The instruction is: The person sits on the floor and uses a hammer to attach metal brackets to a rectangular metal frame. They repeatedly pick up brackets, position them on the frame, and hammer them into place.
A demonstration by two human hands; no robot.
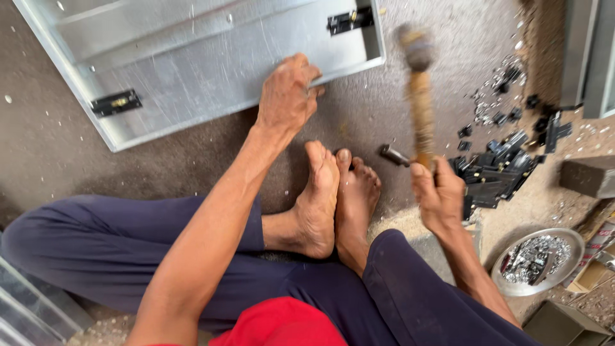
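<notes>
I sit on the floor with my bare feet (pixel 333 198) together. My left hand (pixel 288 96) presses on the near edge of a large grey metal panel (pixel 205 57) that lies flat on the floor. The panel carries two black hinges or latches, one at its left (pixel 115 102) and one at its upper right (pixel 349 20). My right hand (pixel 439 192) grips the wooden handle of a hammer (pixel 419 96), whose head is raised and blurred above the floor to the right of the panel.
A pile of black metal fittings (pixel 500 166) lies to the right on the floor. A round metal dish (pixel 538 259) holds small silvery parts. A dark block (pixel 589 174) sits at the right edge. Cardboard boxes (pixel 596 263) lie by the dish.
</notes>
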